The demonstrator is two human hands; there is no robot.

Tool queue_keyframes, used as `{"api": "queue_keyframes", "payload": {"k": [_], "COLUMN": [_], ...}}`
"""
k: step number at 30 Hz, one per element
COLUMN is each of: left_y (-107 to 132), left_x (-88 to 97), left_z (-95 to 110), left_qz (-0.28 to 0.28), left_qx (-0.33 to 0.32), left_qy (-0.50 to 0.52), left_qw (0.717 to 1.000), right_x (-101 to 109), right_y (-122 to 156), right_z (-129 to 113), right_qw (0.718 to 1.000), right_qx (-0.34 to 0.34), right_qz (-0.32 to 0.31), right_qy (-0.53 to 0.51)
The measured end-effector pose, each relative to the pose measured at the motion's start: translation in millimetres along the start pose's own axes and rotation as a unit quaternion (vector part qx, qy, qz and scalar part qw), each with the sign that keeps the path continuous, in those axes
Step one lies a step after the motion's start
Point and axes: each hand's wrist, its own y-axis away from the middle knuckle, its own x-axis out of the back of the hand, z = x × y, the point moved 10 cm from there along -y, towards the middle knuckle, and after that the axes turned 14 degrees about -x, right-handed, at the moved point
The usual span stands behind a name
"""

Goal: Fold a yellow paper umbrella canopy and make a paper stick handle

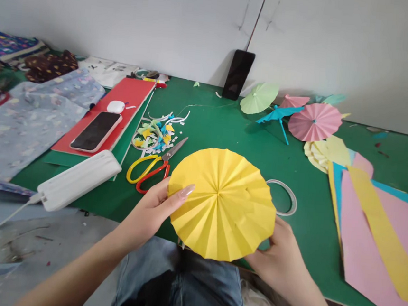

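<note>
A round yellow pleated paper disc (220,211), its folds fanning out from the centre, is held above the table's front edge. My left hand (160,201) grips its left rim, thumb on top and fingers underneath. At the lower right rim, my right hand (275,254) is closed on the disc, its fingertips hidden beneath the paper. Scissors (163,161) with one yellow and one red handle lie just beyond my left hand. A roll of white tape (287,198) lies flat past my right hand.
Paper scraps (159,135) are heaped behind the scissors. Small paper umbrellas (314,122) stand at the back right, near a phone (238,75) against the wall. Coloured paper sheets (368,234) lie right. At left are a red folder (134,94), another phone (96,131) and a white power strip (80,180).
</note>
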Motion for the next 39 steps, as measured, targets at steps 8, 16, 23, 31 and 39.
{"api": "queue_keyframes", "payload": {"k": [8, 16, 23, 31, 39], "left_y": [-3, -6, 2, 11, 16], "left_x": [0.8, 8.5, -0.6, 1.9, 6.5], "left_z": [12, 10, 16, 7, 16], "left_qz": [-0.022, -0.03, -0.017, 0.017, 0.173], "left_qx": [-0.031, -0.069, -0.143, -0.205, -0.163], "left_qy": [-0.084, -0.203, -0.278, -0.374, -0.225], "left_qw": [0.996, 0.976, 0.95, 0.904, 0.945], "right_x": [-18, -11, -37, -46, -37], "right_y": [2, 0, 3, 7, 10], "right_z": [11, 10, 53, 73, 71], "right_qw": [0.988, 0.995, 0.92, 0.844, 0.872], "right_qx": [-0.085, -0.037, -0.252, -0.305, -0.302], "right_qz": [-0.125, -0.079, -0.009, 0.105, 0.152], "right_qy": [-0.036, -0.056, -0.3, -0.429, -0.354]}}
